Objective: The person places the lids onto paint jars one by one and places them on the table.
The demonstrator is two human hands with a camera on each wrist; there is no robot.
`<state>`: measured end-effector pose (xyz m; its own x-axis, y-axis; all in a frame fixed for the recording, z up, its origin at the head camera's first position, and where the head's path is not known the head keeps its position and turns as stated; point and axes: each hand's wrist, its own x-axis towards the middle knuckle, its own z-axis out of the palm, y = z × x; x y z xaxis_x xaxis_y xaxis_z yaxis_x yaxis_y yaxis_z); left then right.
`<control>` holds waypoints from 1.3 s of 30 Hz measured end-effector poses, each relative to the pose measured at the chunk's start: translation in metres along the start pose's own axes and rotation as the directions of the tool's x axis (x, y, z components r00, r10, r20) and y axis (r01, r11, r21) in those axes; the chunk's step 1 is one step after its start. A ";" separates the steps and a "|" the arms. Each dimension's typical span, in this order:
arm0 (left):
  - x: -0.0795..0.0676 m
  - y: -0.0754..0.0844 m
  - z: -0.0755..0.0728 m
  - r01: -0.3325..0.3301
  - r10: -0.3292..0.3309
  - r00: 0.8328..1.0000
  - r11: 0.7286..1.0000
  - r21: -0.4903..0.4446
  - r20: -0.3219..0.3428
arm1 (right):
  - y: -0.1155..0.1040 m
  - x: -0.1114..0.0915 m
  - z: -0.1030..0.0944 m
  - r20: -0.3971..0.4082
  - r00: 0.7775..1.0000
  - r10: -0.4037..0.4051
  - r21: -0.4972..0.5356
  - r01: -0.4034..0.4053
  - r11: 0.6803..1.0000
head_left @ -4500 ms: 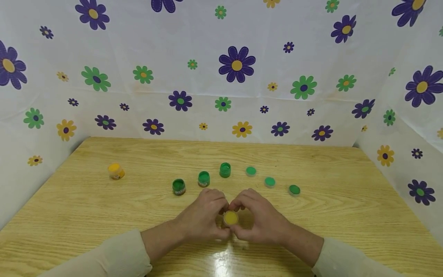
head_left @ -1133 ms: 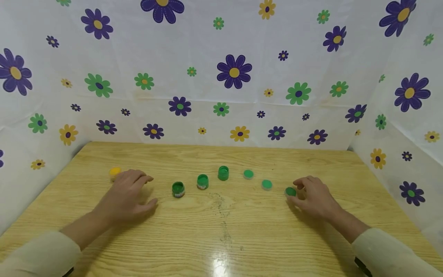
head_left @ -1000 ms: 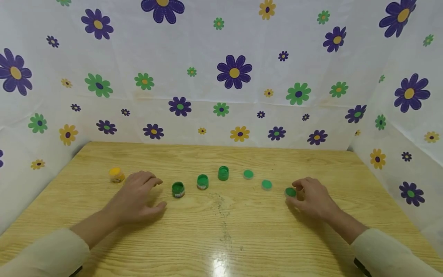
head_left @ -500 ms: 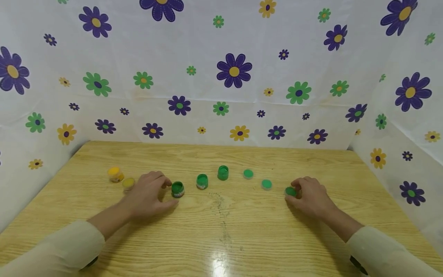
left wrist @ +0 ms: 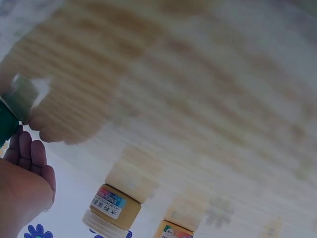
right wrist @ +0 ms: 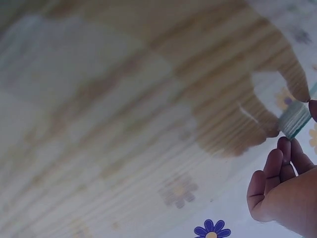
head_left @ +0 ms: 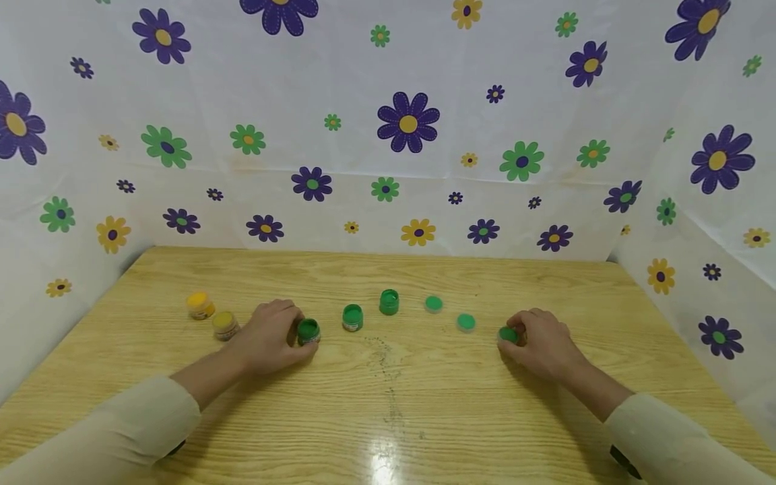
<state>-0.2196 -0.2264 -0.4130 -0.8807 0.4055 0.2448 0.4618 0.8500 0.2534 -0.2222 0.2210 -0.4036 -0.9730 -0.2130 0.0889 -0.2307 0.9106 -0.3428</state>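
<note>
In the head view my left hand point(head_left: 267, 342) has thumb and fingers on either side of an uncapped dark green paint jar point(head_left: 308, 331). The jar's green side point(left wrist: 7, 121) shows at the edge of the left wrist view. My right hand point(head_left: 543, 345) pinches a round, green-topped lid point(head_left: 508, 335) at the table's right; its ridged rim point(right wrist: 294, 119) sits between thumb and fingers in the right wrist view. Two more uncapped green jars, one middle point(head_left: 353, 317) and one farther back point(head_left: 389, 302), stand between the hands. Two loose green lids, one nearer point(head_left: 466, 322) and one farther point(head_left: 433, 304), lie right of them.
Left of my left hand stand a capped ochre paint jar point(head_left: 225, 325) and a capped orange-yellow one point(head_left: 200, 305). Dark smudges point(head_left: 388, 377) mark the shiny wooden table point(head_left: 461, 417). A white flowered cloth point(head_left: 339, 81) encloses the back and sides.
The ochre jar went from both hands at the centre to beside the orange-yellow jar. My left hand then moved right onto the dark green jar; my right hand went to the lid and stayed.
</note>
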 end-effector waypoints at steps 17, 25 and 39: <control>-0.006 0.036 0.001 -0.013 0.013 1.000 0.998 -0.056 -0.010 | -0.033 -0.006 0.010 0.020 1.000 -0.017 0.174 0.013 0.985; -0.005 0.059 0.006 -0.059 0.059 0.998 0.994 -0.090 0.002 | -0.060 -0.012 0.017 0.021 0.997 -0.076 0.238 0.069 0.969; 0.011 0.102 0.019 -0.137 0.141 0.990 0.983 -0.121 0.028 | -0.102 -0.011 0.030 0.074 0.991 -0.109 0.322 0.080 0.943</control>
<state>-0.1841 -0.1293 -0.4027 -0.8094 0.5308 0.2514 0.5872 0.7395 0.3292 -0.1884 0.1196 -0.3976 -0.9400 -0.3364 0.0564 -0.2976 0.7282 -0.6174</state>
